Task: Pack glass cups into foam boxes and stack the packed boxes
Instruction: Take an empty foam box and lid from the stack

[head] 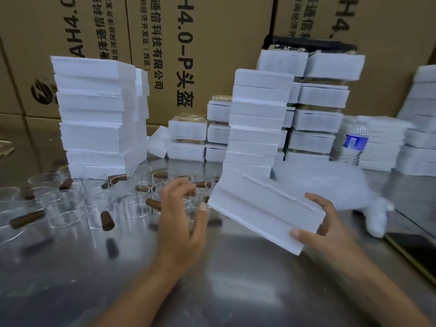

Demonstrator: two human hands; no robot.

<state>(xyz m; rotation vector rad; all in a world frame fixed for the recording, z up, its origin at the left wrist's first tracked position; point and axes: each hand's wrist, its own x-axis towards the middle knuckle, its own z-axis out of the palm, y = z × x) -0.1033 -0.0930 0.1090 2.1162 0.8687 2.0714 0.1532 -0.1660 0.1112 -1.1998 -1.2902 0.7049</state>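
Right hand grips foam box by its near right end, thumb on the front edge and fingers wrapped round the far side. The box is off the table, tilted with its left end high and the grooved face up, probably being brought in for loading.

Left hand holds nothing, fingers loosely curled. Its thumb tip is just beside the box's left corner; can't tell if it touches. Looks set to steady the box or reach for glass.

Cups are loose on the table to the left, mixed with brown cork-like pieces, within the left hand's reach. None is in the box yet as far as I can see.

Plain foam stacks at left and centre. Behind, boxes in rows with something tan between layers, likely packed ones.

Risk: one-handed hold on light foam over glass.
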